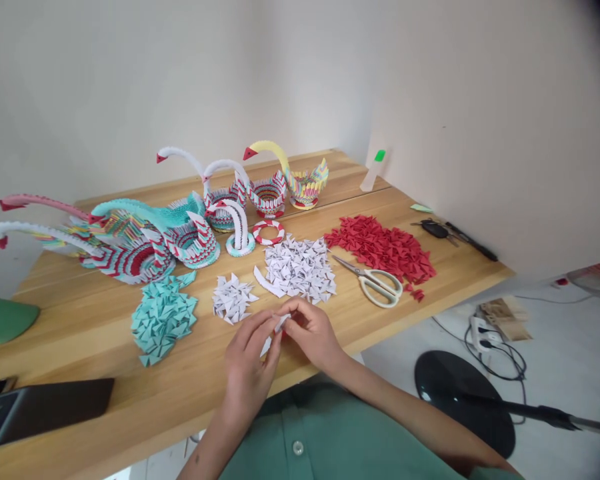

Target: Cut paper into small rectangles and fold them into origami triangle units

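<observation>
My left hand [253, 350] and my right hand [311, 331] meet above the near table edge, both closed with fingertips pinched on small white folded paper pieces [282, 323]. Part of a white strip [266, 346] shows below the left fingers; the rest is hidden. Just beyond my hands lie a small heap of white paper triangles [233, 299] and a larger white heap [303, 267], with a short curved white chain [269, 283] beside it. Scissors with pale handles [377, 287] rest right of the larger heap.
Teal triangles [164, 317] lie left, red triangles [385, 248] right. Several paper swans [130, 257] stand along the back, with a red-and-white ring [269, 233] before them. Keys [436, 229] lie at the right edge, a black device [50, 407] at near left.
</observation>
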`<state>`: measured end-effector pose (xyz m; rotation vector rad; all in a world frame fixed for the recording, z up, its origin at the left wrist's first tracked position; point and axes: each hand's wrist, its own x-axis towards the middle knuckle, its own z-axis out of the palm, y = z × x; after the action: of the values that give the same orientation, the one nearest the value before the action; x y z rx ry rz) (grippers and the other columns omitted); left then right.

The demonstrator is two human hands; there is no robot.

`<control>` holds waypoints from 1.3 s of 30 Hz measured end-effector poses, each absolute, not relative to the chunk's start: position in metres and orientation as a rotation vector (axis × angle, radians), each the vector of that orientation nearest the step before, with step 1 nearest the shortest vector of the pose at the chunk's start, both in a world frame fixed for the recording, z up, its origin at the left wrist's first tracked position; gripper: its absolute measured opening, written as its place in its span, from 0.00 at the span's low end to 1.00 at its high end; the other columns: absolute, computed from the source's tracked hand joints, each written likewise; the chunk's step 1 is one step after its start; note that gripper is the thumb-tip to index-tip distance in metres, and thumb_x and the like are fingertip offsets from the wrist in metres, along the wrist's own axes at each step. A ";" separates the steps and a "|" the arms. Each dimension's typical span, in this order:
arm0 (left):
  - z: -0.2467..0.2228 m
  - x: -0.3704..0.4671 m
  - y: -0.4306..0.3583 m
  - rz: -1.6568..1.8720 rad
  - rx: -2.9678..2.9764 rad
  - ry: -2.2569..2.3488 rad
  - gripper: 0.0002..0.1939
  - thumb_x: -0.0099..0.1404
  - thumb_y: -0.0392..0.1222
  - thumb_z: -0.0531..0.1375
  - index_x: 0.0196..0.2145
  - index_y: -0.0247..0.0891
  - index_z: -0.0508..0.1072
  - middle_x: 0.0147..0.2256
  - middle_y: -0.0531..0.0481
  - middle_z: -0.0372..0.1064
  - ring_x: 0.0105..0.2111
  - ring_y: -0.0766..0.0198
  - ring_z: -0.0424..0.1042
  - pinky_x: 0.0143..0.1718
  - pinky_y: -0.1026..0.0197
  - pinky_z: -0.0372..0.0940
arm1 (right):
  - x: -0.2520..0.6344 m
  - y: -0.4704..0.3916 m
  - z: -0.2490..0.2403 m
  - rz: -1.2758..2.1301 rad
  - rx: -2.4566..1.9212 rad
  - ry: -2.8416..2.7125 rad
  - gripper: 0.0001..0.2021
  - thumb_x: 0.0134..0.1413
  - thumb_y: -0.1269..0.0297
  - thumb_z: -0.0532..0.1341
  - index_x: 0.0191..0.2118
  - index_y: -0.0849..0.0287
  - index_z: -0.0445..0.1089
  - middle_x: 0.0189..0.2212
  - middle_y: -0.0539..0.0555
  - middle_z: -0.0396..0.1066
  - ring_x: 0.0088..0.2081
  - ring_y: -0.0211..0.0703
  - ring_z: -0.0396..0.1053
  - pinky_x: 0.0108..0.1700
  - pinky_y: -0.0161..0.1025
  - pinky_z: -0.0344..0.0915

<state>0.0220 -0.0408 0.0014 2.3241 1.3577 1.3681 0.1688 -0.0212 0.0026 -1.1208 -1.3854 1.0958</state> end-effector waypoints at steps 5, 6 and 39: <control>-0.002 0.027 -0.040 1.287 2.285 1.467 0.17 0.64 0.28 0.56 0.49 0.39 0.70 0.44 0.42 0.73 0.45 0.58 0.73 0.46 0.55 0.70 | 0.165 -0.023 0.008 1.031 -1.155 -1.443 0.10 0.45 0.78 0.55 0.31 0.57 0.68 0.28 0.48 0.67 0.30 0.38 0.65 0.33 0.34 0.61; -0.002 0.028 -0.040 1.279 2.271 1.486 0.17 0.64 0.29 0.56 0.50 0.39 0.70 0.44 0.42 0.73 0.45 0.57 0.73 0.46 0.55 0.70 | 0.164 -0.023 0.009 1.013 -1.163 -1.476 0.10 0.45 0.78 0.55 0.31 0.57 0.68 0.28 0.48 0.67 0.30 0.38 0.64 0.33 0.34 0.61; 0.014 0.023 -0.036 1.167 1.864 1.433 0.16 0.60 0.31 0.59 0.46 0.38 0.73 0.34 0.49 0.77 0.27 0.65 0.72 0.33 0.61 0.70 | 0.196 -0.012 0.018 0.689 -0.915 -2.031 0.06 0.63 0.68 0.57 0.37 0.56 0.71 0.32 0.54 0.73 0.35 0.44 0.69 0.39 0.41 0.65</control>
<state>0.0231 -0.0357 0.0140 1.8644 1.4333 1.1672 0.1959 -0.0119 0.0179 -0.9152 -2.0310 0.6886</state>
